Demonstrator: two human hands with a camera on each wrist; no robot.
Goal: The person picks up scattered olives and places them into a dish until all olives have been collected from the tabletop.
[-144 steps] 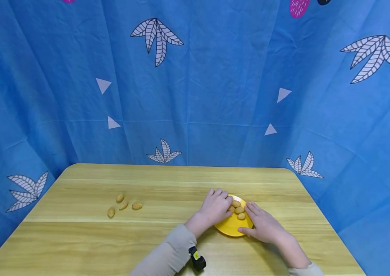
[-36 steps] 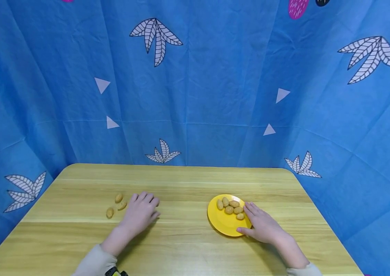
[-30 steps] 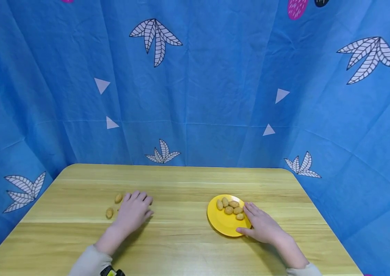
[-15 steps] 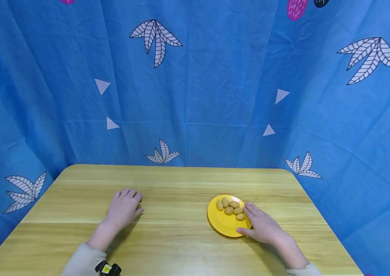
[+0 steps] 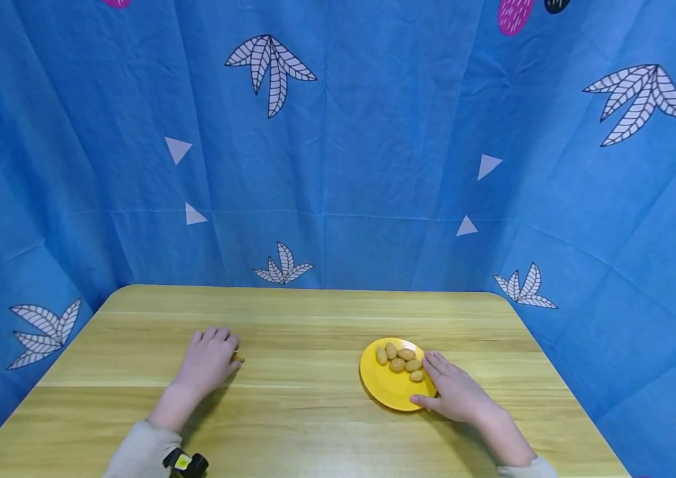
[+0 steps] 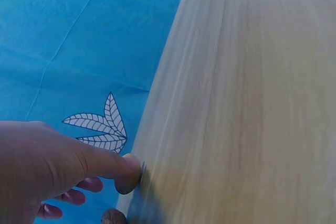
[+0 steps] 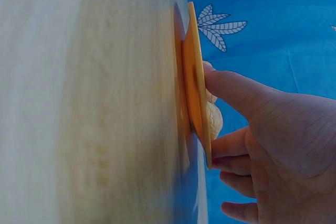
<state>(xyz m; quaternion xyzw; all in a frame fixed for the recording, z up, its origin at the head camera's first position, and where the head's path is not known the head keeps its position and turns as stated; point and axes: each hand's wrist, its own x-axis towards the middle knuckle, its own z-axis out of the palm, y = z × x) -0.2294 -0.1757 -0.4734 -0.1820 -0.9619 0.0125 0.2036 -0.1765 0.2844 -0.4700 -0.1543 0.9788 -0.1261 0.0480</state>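
Note:
Low over the left half of the wooden table, my left hand (image 5: 209,362) has its thumb against a tan peanut in its shell (image 5: 238,357). In the left wrist view the thumb (image 6: 115,165) crosses that peanut; the index fingertip is hidden, and the pinch looks close to the tabletop. A second peanut (image 6: 113,216) lies just below it there. My right hand (image 5: 457,392) rests on the right rim of a yellow plate (image 5: 382,388), fingers straight and thumb over the near edge. Several peanuts (image 5: 398,364) sit towards the plate's far side.
The pale wooden table (image 5: 296,425) has a straight far edge and rounded far corners. Behind it hangs a blue patterned curtain (image 5: 374,166). A black device with a yellow patch (image 5: 185,463) is strapped at my left wrist.
My left hand has moved left over the loose peanuts, covering those seen earlier, and its thumb has drawn in against one. The right hand and the plate stay put.

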